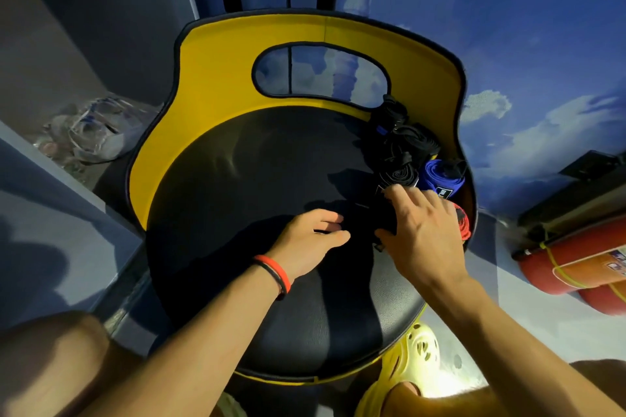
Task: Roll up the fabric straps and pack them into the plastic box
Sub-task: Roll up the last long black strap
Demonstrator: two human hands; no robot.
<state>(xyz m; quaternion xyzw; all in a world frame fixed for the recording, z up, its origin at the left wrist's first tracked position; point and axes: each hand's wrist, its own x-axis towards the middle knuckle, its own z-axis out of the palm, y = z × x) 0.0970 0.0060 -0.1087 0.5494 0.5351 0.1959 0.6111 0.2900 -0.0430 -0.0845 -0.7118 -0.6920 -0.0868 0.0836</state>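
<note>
At the right edge of the chair seat (237, 179) we press a black strap (364, 218) between both hands, left hand (310, 240) and right hand (421, 230), fingers closed on it to keep the roll tight, beside the other straps (406, 149); no plastic box is visible.

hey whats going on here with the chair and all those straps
A person is working over a black chair seat with a yellow backrest. Both hands, left hand and right hand, are on a black strap lying on the seat. Behind them, by the backrest, sit a blue roll, a black roll, a loose black tangle and a red strap. Whether either hand has gripped the strap is unclear, and no plastic box is clearly visible.
</note>
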